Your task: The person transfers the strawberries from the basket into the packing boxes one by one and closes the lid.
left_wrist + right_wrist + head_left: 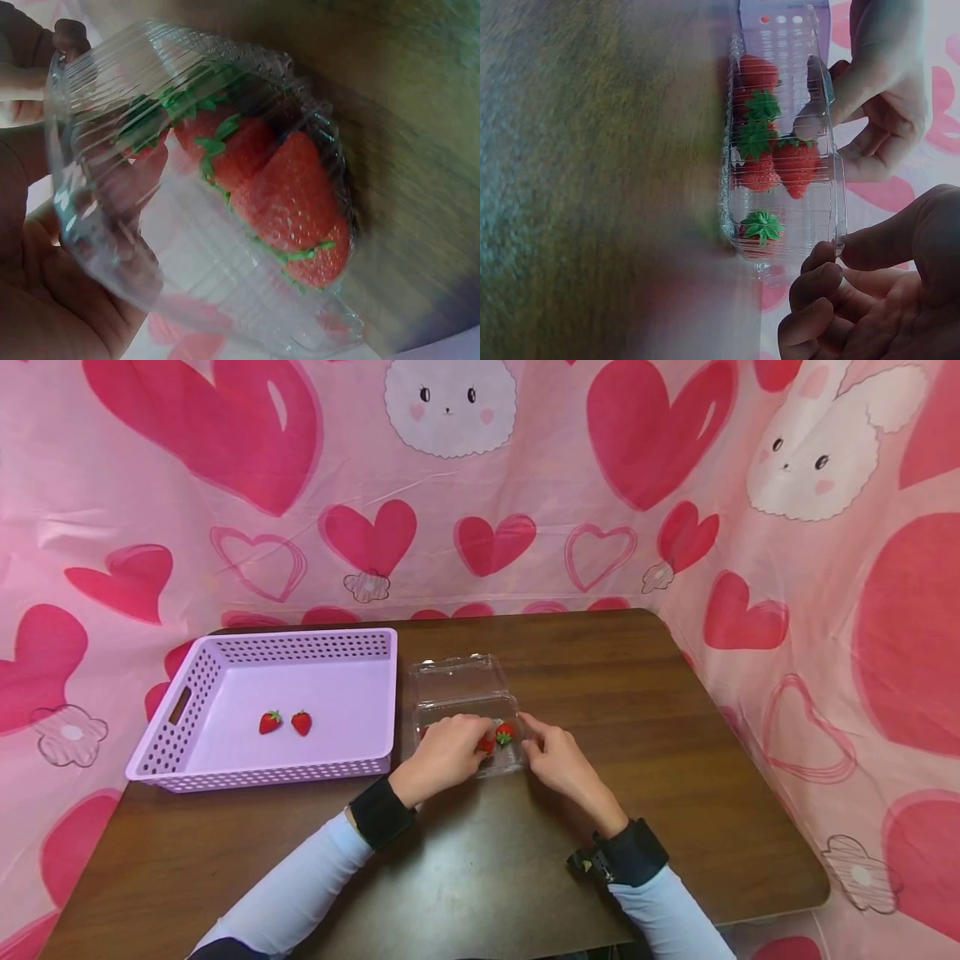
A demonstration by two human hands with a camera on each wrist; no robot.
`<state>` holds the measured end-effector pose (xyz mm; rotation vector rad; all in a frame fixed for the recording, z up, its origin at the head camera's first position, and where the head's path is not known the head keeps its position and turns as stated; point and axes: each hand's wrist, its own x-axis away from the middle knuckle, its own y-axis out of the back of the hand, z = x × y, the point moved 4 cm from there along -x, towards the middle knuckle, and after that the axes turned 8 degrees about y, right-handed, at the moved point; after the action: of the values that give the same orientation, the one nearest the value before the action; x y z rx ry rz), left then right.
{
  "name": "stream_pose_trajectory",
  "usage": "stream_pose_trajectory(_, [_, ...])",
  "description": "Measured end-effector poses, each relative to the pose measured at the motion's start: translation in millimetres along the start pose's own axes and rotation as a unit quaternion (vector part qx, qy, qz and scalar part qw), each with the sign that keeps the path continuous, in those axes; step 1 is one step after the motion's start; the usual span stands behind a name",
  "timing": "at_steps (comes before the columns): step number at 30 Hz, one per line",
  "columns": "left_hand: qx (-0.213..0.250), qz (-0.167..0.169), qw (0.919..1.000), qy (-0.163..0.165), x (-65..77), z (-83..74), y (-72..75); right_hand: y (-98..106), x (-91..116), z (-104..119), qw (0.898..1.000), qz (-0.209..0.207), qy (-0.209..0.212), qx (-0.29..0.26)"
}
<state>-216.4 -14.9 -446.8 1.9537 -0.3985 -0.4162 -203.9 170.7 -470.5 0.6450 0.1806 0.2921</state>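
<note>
A clear plastic clamshell box (504,768) lies on the table with its lid (459,680) folded back. Several strawberries (296,199) are inside it, one of them (762,229) apart near the right end. Reaching over the rim, my left hand (447,750) pinches a strawberry (797,166) by its leafy top, inside the box and above the others. My right hand (562,760) grips the box's right rim between thumb and fingers, as the right wrist view shows. In the head view my left hand hides part of the box and some of the fruit.
Left of the box stands a lilac basket (384,710) with perforated walls. Two strawberries (270,722) lie on its floor. The brown wooden table (637,693) extends to the right, and a pink heart-patterned cloth (555,485) hangs behind and beside it.
</note>
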Motion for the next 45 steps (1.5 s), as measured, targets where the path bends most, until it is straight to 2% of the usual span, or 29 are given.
stream_pose_trajectory(5, [-0.008, 0.017, 0.9998, 0.005, -5.1, -1.6, -6.1, -0.4, 0.1, -0.2, 1.0, 0.004, -0.002, -0.003])
stream_pose_trajectory(19, [-0.026, 0.03, 0.9992, 0.01, -10.9, -1.3, -20.1, -0.5, 0.4, -0.2, 1.0, 0.001, -0.006, -0.004])
stream_pose_trajectory(35, [-0.024, 0.027, 0.9993, 0.013, -8.8, -2.2, -18.0, -0.4, 0.4, -0.5, 1.0, -0.001, -0.008, 0.0])
stream_pose_trajectory(45, [-0.023, 0.006, 0.9997, 0.003, -3.3, -1.0, -12.7, -0.2, 0.9, 0.9, 1.0, -0.001, -0.009, 0.001])
